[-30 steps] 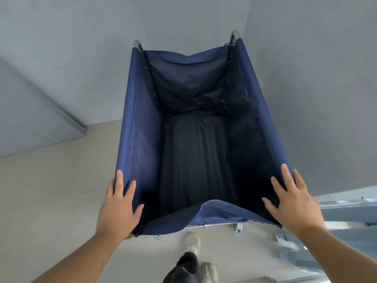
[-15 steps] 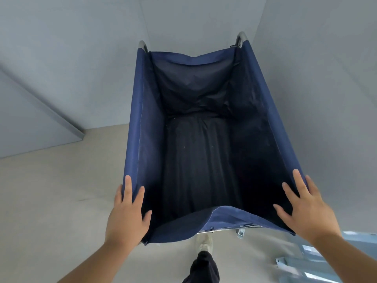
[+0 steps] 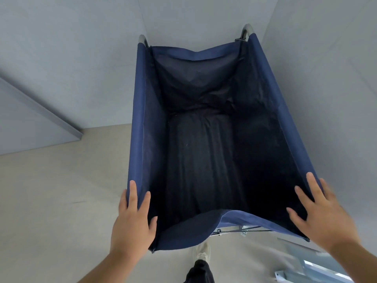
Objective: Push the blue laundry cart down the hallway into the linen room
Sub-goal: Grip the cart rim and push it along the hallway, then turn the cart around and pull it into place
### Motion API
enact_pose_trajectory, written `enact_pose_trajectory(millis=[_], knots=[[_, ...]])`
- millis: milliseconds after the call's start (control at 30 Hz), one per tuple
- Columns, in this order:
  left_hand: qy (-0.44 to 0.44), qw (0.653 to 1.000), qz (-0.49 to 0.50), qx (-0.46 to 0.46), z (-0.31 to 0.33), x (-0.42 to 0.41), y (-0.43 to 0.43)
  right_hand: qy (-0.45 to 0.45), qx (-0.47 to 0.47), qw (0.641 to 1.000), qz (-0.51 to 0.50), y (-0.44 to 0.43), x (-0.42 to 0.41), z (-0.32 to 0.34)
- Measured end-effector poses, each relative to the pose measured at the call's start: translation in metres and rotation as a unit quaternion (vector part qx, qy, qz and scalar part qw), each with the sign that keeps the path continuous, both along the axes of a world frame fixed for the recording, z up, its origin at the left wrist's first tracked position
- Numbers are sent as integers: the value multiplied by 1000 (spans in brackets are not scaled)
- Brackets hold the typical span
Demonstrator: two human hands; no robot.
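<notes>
Blue fabric of the laundry cart (image 3: 140, 119) fills our view, its far end close to a grey wall (image 3: 81, 58). Our left hand (image 3: 132, 225) and right hand (image 3: 324, 219) lie flat, fingers spread, on its near corners, gripping nothing.

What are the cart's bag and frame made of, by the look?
Bag: woven synthetic cloth, probably nylon or polyester, navy, matte; it sags, creases and shows stitched hems. Frame corner: bent tube, likely metal, grey satin finish; could be coated. Left hand and right hand rest flat on the near corners.
</notes>
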State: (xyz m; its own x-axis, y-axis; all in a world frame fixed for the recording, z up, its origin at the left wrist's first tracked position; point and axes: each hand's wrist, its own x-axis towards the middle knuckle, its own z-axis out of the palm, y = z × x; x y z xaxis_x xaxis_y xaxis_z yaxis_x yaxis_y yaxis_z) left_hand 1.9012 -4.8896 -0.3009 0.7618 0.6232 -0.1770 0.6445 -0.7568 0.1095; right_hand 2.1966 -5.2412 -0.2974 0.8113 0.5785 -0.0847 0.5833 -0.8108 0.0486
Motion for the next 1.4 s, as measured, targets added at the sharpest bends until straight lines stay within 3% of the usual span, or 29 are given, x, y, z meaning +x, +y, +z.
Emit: enact_pose_trajectory(millis=[933, 1033, 1233, 1400], knots=[[35, 999, -6, -11, 4, 40, -20, 18, -20, 999, 19, -17, 50, -3], [63, 998, -18, -5, 6, 42, -19, 8, 13, 1000, 27, -18, 53, -4], [75, 995, -59, -5, 16, 75, -29, 12, 82, 990, -116, -8, 38, 9], [5, 974, -220, -51, 39, 219, -63, 57, 165, 958, -228, -3, 21, 6]])
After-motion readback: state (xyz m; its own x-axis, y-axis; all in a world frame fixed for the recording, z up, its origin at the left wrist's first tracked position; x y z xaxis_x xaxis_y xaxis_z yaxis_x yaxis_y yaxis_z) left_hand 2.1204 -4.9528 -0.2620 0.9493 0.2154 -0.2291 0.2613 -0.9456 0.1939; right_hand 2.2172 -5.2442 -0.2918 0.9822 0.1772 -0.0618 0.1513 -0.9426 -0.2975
